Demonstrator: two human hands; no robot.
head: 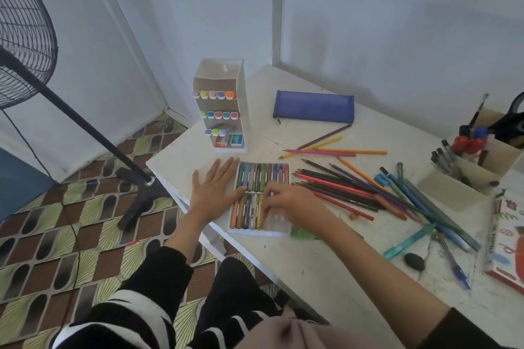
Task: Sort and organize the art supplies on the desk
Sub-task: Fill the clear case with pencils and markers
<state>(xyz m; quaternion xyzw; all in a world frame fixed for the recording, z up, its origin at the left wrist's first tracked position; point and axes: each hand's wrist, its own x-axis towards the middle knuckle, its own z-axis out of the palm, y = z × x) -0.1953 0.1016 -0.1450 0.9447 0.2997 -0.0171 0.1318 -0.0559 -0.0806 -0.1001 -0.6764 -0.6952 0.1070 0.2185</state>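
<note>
A white crayon tray lies near the desk's front left corner, holding two rows of crayons. My left hand lies flat on the desk with straight fingers, its thumb against the tray's left side. My right hand is over the tray's lower right part, fingertips bent down among the crayons; whether it pinches one is hidden. A loose heap of coloured pencils and pens spreads to the right of the tray.
A white marker stand with coloured markers stands behind the tray. A blue pencil case lies at the back. Pen holders stand far right, above a colourful box. A black eraser lies near the front. A fan stands left of the desk.
</note>
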